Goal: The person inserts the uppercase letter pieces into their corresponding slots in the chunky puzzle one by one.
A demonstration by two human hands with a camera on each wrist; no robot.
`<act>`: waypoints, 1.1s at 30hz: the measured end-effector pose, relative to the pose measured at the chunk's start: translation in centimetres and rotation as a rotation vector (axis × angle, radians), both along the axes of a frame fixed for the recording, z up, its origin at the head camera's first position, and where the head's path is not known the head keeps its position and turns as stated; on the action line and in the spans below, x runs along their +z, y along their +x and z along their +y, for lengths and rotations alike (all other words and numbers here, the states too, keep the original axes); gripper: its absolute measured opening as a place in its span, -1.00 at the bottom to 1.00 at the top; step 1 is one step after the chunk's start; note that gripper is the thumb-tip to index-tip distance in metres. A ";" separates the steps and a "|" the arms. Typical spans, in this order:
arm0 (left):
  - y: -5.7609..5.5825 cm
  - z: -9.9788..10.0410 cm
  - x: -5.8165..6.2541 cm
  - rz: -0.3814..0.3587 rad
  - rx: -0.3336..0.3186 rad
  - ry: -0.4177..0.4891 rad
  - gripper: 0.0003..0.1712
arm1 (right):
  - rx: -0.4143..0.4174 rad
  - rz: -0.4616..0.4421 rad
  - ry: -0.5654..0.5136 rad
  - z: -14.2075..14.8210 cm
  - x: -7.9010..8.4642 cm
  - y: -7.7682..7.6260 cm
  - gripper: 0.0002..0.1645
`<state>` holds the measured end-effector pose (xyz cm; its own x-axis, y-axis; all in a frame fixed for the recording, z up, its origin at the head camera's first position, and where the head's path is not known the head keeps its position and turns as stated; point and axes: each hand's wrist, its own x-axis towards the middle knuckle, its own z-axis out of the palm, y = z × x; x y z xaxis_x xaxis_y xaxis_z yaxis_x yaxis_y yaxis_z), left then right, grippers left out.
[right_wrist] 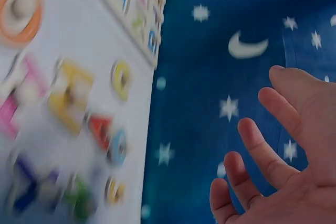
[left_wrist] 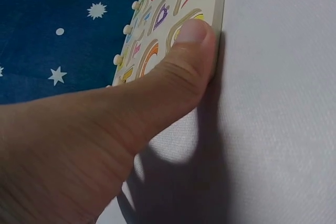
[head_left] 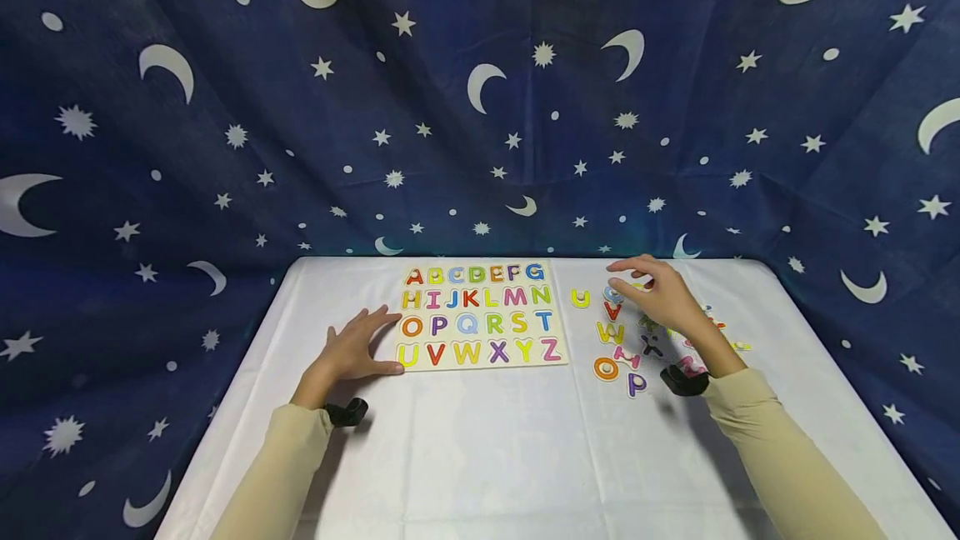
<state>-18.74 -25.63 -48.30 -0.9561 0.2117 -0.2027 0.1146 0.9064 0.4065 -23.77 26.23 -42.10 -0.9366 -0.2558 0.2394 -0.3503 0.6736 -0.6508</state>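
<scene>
Wooden letter board [head_left: 557,327]: positioned flat, left of centre, on the white-covered table [head_left: 480,448]. Left hand [head_left: 352,348]: set at the board's left edge, fingers extended, thumb resting on the near-left corner; nothing was gripped. Right hand [head_left: 660,294]: raised over the far part of the loose letters [head_left: 610,332], fingers spread and slightly bent, nothing between them.

Step in hand, as judged: selecting a loose piece while the board was steadied. A knobbed H piece [head_left: 411,299] sat in its recess; the O recess [head_left: 412,326] showed only its printed colour. The next move appeared to call for pinching one knob and lifting it clear of neighbouring pieces.

Adjacent items: the yellow U [head_left: 580,298] lay nearest the board; the orange O [head_left: 606,369] and purple P [head_left: 637,384] lay on the near side. Star-patterned curtain [head_left: 480,148] hung beyond the far edge.

Obstructions: the right hand and black wrist unit [head_left: 684,382] partly hid the right-hand pieces. Red V [head_left: 612,312] and blue Q [head_left: 612,295] lay close together; contact could not be determined.
</scene>
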 end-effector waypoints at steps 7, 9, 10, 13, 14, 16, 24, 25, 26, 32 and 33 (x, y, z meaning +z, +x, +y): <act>0.1 0.2 0.1 0.007 -0.016 0.008 0.20 | -0.143 0.024 0.004 6.0 -1.0 2.8 -0.62; 0.1 0.3 0.0 0.003 -0.016 0.009 0.20 | -0.190 0.021 -0.001 7.6 -1.4 3.6 -0.59; 0.1 0.4 0.0 0.002 -0.012 0.012 0.20 | -0.202 0.019 -0.008 8.3 -1.5 3.9 -0.58; 0.1 0.5 -0.1 -0.005 0.000 0.014 0.21 | -0.235 0.015 -0.031 10.0 -1.9 4.8 -0.56; 0.1 0.5 -0.1 -0.010 0.005 0.014 0.21 | -0.242 0.016 -0.034 10.5 -2.0 5.0 -0.55; 0.1 0.4 0.0 -0.007 0.010 0.014 0.21 | -0.256 0.018 -0.046 11.3 -2.2 5.4 -0.56; 0.1 0.1 0.3 0.005 0.009 0.019 0.21 | -0.326 -0.010 -0.046 13.1 -2.5 6.3 -0.54; 0.1 0.1 0.3 0.003 0.012 0.018 0.21 | -0.330 -0.011 -0.043 13.2 -2.5 6.5 -0.53; 0.1 0.1 0.3 0.002 0.014 0.017 0.21 | -0.336 -0.012 -0.041 13.4 -2.6 6.5 -0.53; 0.0 0.2 0.1 -0.010 0.026 0.016 0.22 | -0.336 0.011 -0.062 14.2 -3.4 7.2 -0.58; 0.0 0.2 0.1 -0.010 0.025 0.017 0.22 | -0.337 0.014 -0.068 14.3 -3.5 7.4 -0.59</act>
